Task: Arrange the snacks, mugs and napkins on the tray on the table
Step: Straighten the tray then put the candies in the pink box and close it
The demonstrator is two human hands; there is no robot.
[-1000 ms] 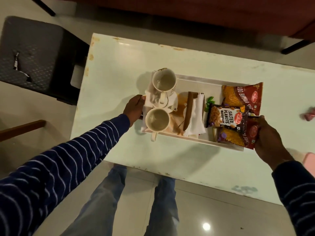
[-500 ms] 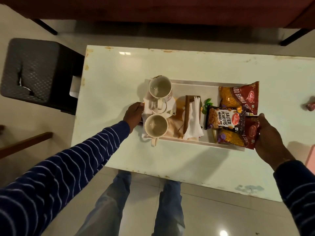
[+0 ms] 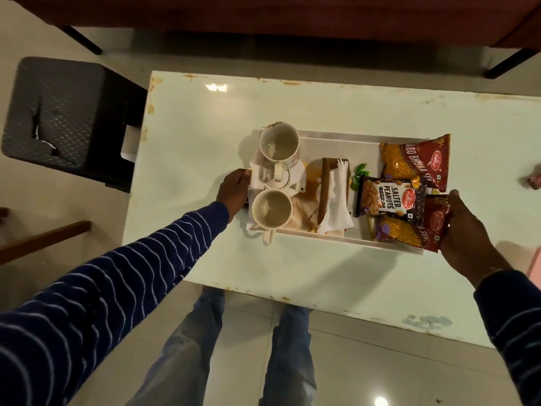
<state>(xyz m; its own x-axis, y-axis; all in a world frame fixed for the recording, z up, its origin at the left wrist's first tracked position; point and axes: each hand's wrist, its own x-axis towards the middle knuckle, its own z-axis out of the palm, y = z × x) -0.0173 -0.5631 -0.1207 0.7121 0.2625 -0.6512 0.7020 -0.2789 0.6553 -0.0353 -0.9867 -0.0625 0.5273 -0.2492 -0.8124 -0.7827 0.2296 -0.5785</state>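
A white tray (image 3: 336, 137) lies across the middle of the pale table (image 3: 205, 118). On its left end stand two empty white mugs, one far (image 3: 279, 142) and one near (image 3: 272, 208). A brown holder with white napkins (image 3: 336, 197) sits in the middle. At the right end lie a salted peanuts packet (image 3: 386, 197) and two red sev packets, one far (image 3: 415, 159) and one near (image 3: 409, 230). My left hand (image 3: 234, 190) grips the tray's left end. My right hand (image 3: 465, 230) holds the tray's right end against the near sev packet.
A dark woven stool (image 3: 64, 112) stands left of the table. A dark red sofa (image 3: 292, 16) runs along the far side. A small pink object (image 3: 534, 181) lies at the table's right edge. My legs (image 3: 234, 347) stand at the near edge.
The view has shifted so the table and tray sit lower and more central in the picture. Both hands keep the same hold on the tray's ends.
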